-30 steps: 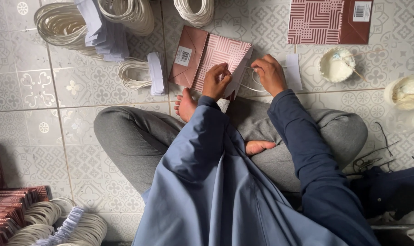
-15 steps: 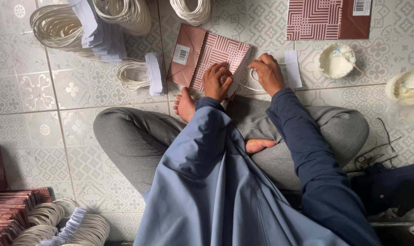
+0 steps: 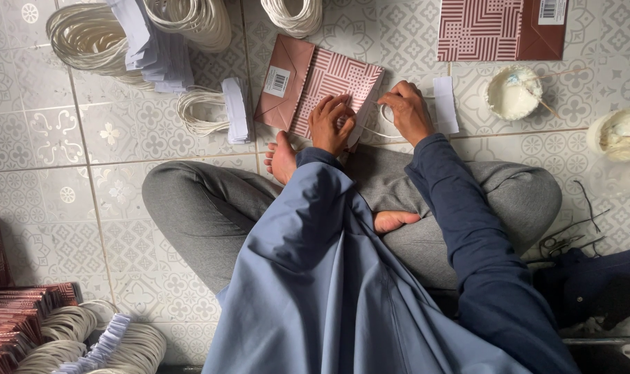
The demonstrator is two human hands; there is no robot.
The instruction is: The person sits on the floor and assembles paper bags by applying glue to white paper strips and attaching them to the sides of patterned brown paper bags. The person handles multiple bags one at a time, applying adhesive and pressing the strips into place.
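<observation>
The left hand (image 3: 332, 125) lies with fingers spread flat on the folded patterned paper bag (image 3: 322, 86), pressing its near edge to the tiled floor (image 3: 65, 173). Just right of the bag, the right hand (image 3: 408, 111) has fingers pinched together on a white cord handle (image 3: 380, 128) at the bag's mouth. Farther right of the bag sits a glue bowl (image 3: 512, 93); left of it, bundled cord handles (image 3: 211, 111).

A home floor turned craft workshop: patterned tiles (image 3: 45, 138), stacked paper bags (image 3: 10, 318), cord-handle bundles (image 3: 86, 34), glue bowls (image 3: 512, 93) beyond the fingers.
</observation>
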